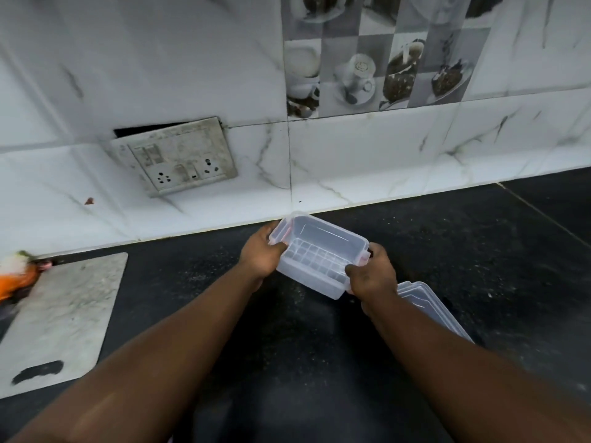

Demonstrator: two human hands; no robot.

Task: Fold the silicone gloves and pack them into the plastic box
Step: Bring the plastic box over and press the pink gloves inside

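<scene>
A clear plastic box (323,241) with a ridged grid bottom is held above the black countertop, tilted with its open side toward me. My left hand (260,254) grips its left end and my right hand (372,273) grips its right end near a pink-edged latch. The box is empty inside. Its clear lid (428,303) lies flat on the counter just right of my right forearm, partly hidden by it. At the far left edge, something orange and white (14,276) lies blurred; I cannot tell whether it is the silicone gloves.
A marble cutting board (64,318) lies on the black counter (479,257) at the left. The tiled wall rises behind the counter, with a loose switch and socket plate (179,156) hanging tilted on it.
</scene>
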